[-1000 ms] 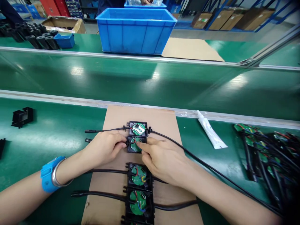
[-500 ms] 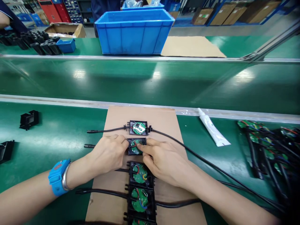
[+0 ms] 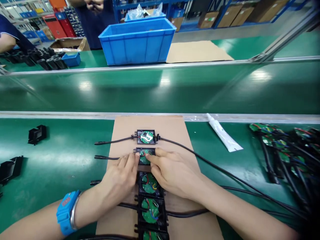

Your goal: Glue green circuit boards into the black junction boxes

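Grip of left hand (image 3: 121, 176): fingers half-curled at left edge of worked black housing (image 3: 152, 150); whether pinching it, cannot tell. Right hand (image 3: 176, 171): index finger extended, tip on round green circuit board (image 3: 143, 160) inside worked black housing, other fingers by its right edge; any hold hidden. Housing between both hands, neither clearly nearer. Cable axis left-right: short black cable (image 3: 106, 157) left of housing, partly behind left hand. Housing on cardboard sheet (image 3: 172, 130), just wearer's side of upper housing (image 3: 140, 142).
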Tool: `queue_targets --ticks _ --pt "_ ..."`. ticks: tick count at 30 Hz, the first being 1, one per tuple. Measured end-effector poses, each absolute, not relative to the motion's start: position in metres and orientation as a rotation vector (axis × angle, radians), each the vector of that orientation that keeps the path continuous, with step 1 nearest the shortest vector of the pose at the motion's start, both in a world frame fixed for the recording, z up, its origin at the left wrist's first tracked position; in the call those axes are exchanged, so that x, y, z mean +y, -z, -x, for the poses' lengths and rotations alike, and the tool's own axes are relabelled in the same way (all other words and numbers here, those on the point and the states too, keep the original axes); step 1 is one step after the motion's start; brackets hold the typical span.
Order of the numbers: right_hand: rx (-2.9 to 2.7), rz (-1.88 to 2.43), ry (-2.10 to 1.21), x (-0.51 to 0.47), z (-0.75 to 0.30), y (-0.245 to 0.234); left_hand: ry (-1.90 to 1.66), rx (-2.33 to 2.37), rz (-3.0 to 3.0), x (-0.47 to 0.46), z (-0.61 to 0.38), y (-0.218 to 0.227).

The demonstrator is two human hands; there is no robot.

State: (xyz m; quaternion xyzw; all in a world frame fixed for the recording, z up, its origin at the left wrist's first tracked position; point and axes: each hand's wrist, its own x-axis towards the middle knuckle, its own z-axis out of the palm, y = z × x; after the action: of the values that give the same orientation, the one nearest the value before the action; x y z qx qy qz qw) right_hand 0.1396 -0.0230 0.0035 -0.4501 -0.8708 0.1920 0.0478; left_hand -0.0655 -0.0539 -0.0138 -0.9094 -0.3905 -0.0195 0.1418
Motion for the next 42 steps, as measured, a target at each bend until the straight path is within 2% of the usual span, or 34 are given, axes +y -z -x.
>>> queue_targets --ticks 5,8,11,14,17,23,25,29,33,42 --pt "-2.681 1.397 -0.667 -0.016 -0.137 -0.016 -0.153 -1.084 2.613 -0.055 0.056 0.011" --pt "-2.691 1.325 -0.75 -0.01 -0.143 -0.023 -0.058 -1.208 2.734 -0.049 0.058 0.002" --pt "-2.603 1.27 -0.912 -0.007 -0.153 -0.026 0.183 -1.411 2.802 -0.042 0.058 -0.007" --pt "-2.486 1.38 -1.011 -0.008 -0.16 -0.028 0.368 -1.296 2.967 -0.033 0.057 -0.006" --pt "-2.504 1.501 -1.0 -0.011 -0.159 -0.03 0.396 -1.098 3.15 -0.024 0.058 0.004" --pt "-2.594 1.472 -1.074 -0.014 -0.156 -0.025 0.43 -1.106 3.146 -0.021 0.061 0.017" --pt "-2.542 1.351 -0.992 -0.015 -0.158 -0.017 0.402 -1.096 3.153 -0.022 0.06 0.017" --pt "-2.475 1.067 -0.576 -0.015 -0.164 0.005 0.355 -1.097 3.167 -0.021 0.058 0.016" --pt "-2.583 1.086 -0.386 -0.012 -0.169 0.018 0.379 -1.101 3.155 -0.021 0.057 0.015" --pt "-2.844 0.99 0.026 -0.019 -0.153 0.009 0.315 -1.123 3.069 -0.028 0.048 0.008"
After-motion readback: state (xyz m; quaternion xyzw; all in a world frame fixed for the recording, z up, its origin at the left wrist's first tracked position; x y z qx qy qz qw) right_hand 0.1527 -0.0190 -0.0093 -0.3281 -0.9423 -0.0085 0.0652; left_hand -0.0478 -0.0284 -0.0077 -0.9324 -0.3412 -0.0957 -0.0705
